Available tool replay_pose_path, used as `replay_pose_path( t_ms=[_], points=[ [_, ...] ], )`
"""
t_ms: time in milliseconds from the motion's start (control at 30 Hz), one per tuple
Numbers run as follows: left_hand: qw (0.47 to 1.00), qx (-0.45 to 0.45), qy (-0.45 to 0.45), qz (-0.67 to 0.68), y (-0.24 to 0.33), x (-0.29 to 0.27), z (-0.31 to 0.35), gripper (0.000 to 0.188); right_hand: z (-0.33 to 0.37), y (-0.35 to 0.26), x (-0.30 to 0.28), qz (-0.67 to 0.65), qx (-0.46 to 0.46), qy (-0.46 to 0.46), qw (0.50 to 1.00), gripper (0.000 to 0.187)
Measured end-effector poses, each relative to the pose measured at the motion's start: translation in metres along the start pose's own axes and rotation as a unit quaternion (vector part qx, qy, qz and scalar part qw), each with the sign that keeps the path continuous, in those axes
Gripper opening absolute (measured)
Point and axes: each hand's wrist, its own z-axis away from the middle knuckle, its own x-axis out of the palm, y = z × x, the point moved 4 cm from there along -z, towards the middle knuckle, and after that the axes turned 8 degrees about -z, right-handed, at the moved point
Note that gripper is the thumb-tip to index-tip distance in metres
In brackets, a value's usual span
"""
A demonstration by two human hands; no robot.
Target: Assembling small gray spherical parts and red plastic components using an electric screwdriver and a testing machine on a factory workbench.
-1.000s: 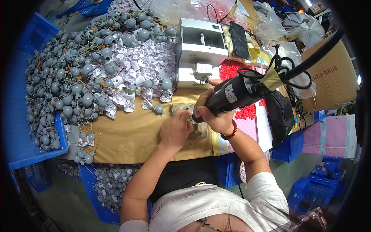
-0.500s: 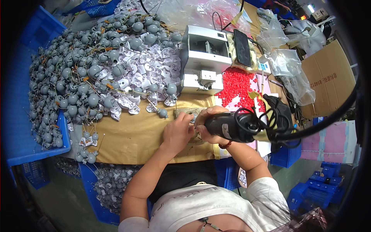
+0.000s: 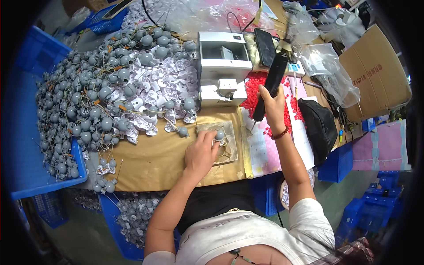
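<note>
My left hand [image 3: 200, 153] pinches a small grey ball part [image 3: 219, 134] with a pale fitting, partly hidden by the fingers. The part rests over a square, worn plate [image 3: 230, 154] on the brown-covered table. To the right, my right hand [image 3: 274, 108] is wrapped round a black electric screwdriver [image 3: 276, 73]. Its thin bit points down and toward me, apart from the ball part. Beside it lie small red plastic pieces [image 3: 253, 90], spread on paper behind and around the hand.
Grey ball parts with wires [image 3: 88, 110] heap up at left, against white plastic parts [image 3: 170, 84] and a blue bin [image 3: 26, 132]. A white-and-grey machine [image 3: 223, 66] stands beyond the plate. At right are a phone [image 3: 265, 46], a black pouch [image 3: 316, 128] and a cardboard box [image 3: 375, 70].
My right hand has moved right and away from the plate, carrying the screwdriver off the ball part. The plate is now uncovered. My left hand stays near the same spot with the part.
</note>
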Motion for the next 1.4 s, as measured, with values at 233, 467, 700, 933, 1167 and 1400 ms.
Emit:
replay_pose_path(
  t_ms=[233,467,700,933,1167,1400],
  points=[
    [0.998,0.043,0.050,-0.019,0.002,-0.003,0.007,0.028,0.077,-0.007,0.036,0.131,-0.157,-0.169,0.964,0.033],
    [0.998,0.046,0.037,-0.030,0.003,0.004,0.002,0.026,0.105,0.003,0.066,0.111,-0.200,-0.195,0.954,0.006],
    [0.998,0.055,0.034,-0.001,0.011,-0.010,-0.015,0.025,0.096,0.000,0.067,-0.048,0.019,-0.110,0.993,0.013],
    [0.990,-0.031,-0.073,0.119,0.028,-0.024,-0.027,0.026,0.079,0.011,0.060,-0.149,0.179,-0.120,0.965,0.023],
    [0.966,-0.137,-0.204,0.082,-0.002,-0.077,0.006,0.030,-0.020,0.006,-0.066,0.040,0.012,-0.014,0.999,0.020],
    [0.899,-0.117,-0.398,-0.140,-0.071,-0.173,0.100,0.038,-0.092,0.066,-0.185,0.626,-0.096,-0.014,0.774,0.033]
  ],
)
